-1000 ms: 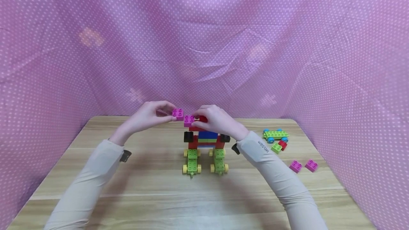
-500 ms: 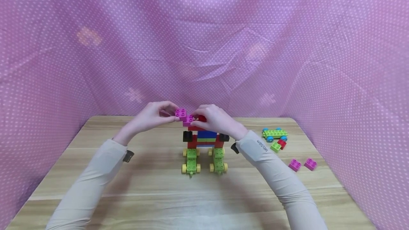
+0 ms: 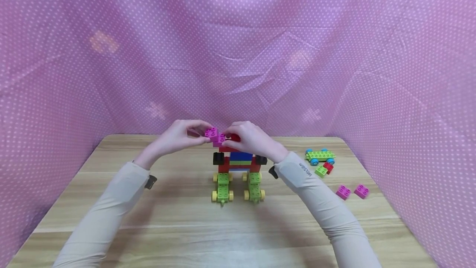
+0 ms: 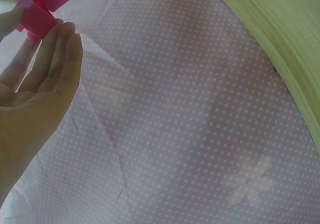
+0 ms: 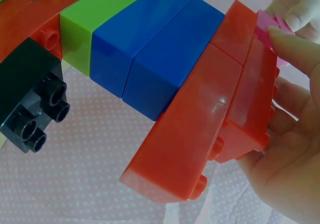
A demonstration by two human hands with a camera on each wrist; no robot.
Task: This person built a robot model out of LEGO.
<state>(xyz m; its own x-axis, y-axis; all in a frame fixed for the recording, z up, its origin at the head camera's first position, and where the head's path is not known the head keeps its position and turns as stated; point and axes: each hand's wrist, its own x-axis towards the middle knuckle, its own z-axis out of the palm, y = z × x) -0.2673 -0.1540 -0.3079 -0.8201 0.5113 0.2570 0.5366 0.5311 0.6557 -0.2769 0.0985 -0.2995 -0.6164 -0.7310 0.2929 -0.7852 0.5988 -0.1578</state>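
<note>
My left hand [image 3: 182,136] pinches a magenta toy brick [image 3: 211,134], tilted, by its left side. It meets a second magenta brick [image 3: 220,140] at the upper left of a standing brick figure. In the left wrist view the held brick [image 4: 36,18] sits between thumb and fingertips. My right hand [image 3: 250,137] pinches the second magenta brick, thumb on its near side. The right wrist view shows that thumb on the magenta brick [image 5: 265,28], beside red bricks [image 5: 200,104]. Below are blue bricks [image 3: 241,156], black bricks [image 3: 218,159] and two green wheeled bases [image 3: 223,193].
To the right on the wooden table [image 3: 178,226] are a green wheeled base [image 3: 320,156] with blue wheels, a small green brick [image 3: 321,171], a red brick [image 3: 328,167] and two magenta bricks, the nearer-left one [image 3: 343,192] apart from the other [image 3: 362,191]. A pink dotted cloth [image 3: 238,53] surrounds the table.
My left hand has moved right, bringing its magenta brick up against and partly over the second one; that brick has since tilted. The right hand has stayed nearly still.
</note>
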